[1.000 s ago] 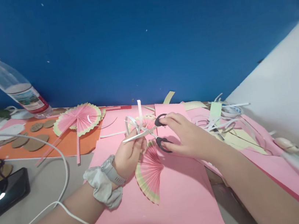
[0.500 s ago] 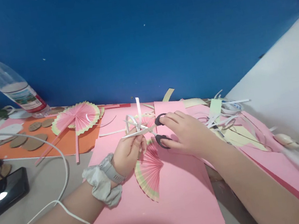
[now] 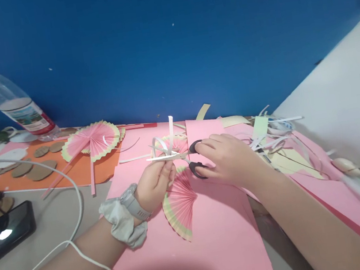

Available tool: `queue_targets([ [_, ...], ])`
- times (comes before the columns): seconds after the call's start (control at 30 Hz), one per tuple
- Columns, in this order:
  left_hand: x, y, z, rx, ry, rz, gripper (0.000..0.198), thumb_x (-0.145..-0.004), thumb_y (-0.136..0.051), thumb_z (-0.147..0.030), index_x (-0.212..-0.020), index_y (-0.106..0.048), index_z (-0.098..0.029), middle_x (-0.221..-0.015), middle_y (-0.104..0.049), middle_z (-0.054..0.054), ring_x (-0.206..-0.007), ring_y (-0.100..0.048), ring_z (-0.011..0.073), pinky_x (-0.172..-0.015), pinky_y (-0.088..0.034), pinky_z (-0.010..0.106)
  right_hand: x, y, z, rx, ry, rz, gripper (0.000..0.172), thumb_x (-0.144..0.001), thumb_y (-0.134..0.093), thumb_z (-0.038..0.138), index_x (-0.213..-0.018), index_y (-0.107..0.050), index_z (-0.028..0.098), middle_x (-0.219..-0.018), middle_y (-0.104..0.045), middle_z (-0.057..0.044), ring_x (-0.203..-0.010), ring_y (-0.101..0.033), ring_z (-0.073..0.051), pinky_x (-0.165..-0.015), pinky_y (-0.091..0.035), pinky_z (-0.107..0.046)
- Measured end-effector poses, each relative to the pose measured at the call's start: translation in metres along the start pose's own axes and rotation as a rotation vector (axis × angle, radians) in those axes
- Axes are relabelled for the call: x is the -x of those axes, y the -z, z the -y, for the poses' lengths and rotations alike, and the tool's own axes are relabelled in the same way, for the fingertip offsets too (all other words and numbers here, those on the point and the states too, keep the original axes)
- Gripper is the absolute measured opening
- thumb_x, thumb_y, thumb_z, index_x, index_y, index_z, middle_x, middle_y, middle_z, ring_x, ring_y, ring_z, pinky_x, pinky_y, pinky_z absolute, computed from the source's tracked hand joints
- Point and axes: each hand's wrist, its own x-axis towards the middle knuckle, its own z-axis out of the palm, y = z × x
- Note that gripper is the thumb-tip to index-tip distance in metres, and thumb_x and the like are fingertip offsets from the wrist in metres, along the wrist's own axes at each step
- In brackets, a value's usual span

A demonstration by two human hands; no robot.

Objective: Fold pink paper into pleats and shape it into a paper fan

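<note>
My right hand (image 3: 226,157) has its thumb and fingers through the black handles of a pair of scissors (image 3: 183,155). The blades point left, over the fingertips of my left hand (image 3: 157,178). Pinched in my left hand is a thin white paper strip (image 3: 171,134), part of it standing upright and part curling in a loop. The blades lie across the strip close to the fingers; whether they cut it I cannot tell. Underneath, a pleated pink paper fan (image 3: 182,208) with a green and cream edge lies on pink paper (image 3: 221,236), partly covered by my left hand.
A finished-looking round fan (image 3: 95,140) with pink sticks and brown cardboard pieces (image 3: 40,170) lie on orange paper at left. Behind them leans a water bottle (image 3: 26,112). A white cable (image 3: 78,198) crosses my left forearm. Paper scraps (image 3: 268,140) pile up at right; a phone (image 3: 9,235) lies far left.
The scissors have turned slightly, with the blades now closer together and more level. The upright end of the white strip has shifted a little to the right. My left hand has hardly moved.
</note>
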Motion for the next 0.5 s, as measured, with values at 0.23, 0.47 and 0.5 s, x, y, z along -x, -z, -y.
queue_targets([
  [0.23,0.0015,-0.0013,0.0019,0.038,0.005,-0.013,0.039,-0.097,-0.030,-0.034,-0.061,-0.037,-0.020,-0.050,-0.038,-0.003,-0.047,-0.038,0.0098,-0.047,-0.034,0.025,-0.0008,0.0008,0.0032,0.044,0.025,-0.055,0.014,-0.082,-0.051,0.028,-0.081,-0.061,0.018,-0.071,-0.065,-0.002,-0.067,-0.053,-0.018,-0.065,-0.031,-0.031],
  [0.47,0.0016,-0.0025,0.0036,0.090,-0.003,-0.017,0.040,-0.096,-0.031,-0.041,-0.061,-0.037,-0.021,-0.053,-0.037,-0.002,-0.048,-0.038,0.0111,-0.048,-0.035,0.027,0.0011,0.0003,0.0007,0.060,0.030,-0.037,0.018,-0.083,-0.049,0.030,-0.080,-0.061,0.017,-0.069,-0.065,-0.001,-0.068,-0.056,-0.017,-0.066,-0.031,-0.031],
  [0.5,0.0016,-0.0024,0.0037,0.095,-0.003,-0.015,0.040,-0.095,-0.031,-0.041,-0.061,-0.037,-0.021,-0.053,-0.037,-0.002,-0.048,-0.038,0.0115,-0.049,-0.035,0.028,0.0010,0.0008,0.0006,0.062,0.029,-0.030,0.018,-0.083,-0.049,0.030,-0.080,-0.061,0.017,-0.069,-0.065,-0.001,-0.069,-0.057,-0.018,-0.066,-0.031,-0.031],
])
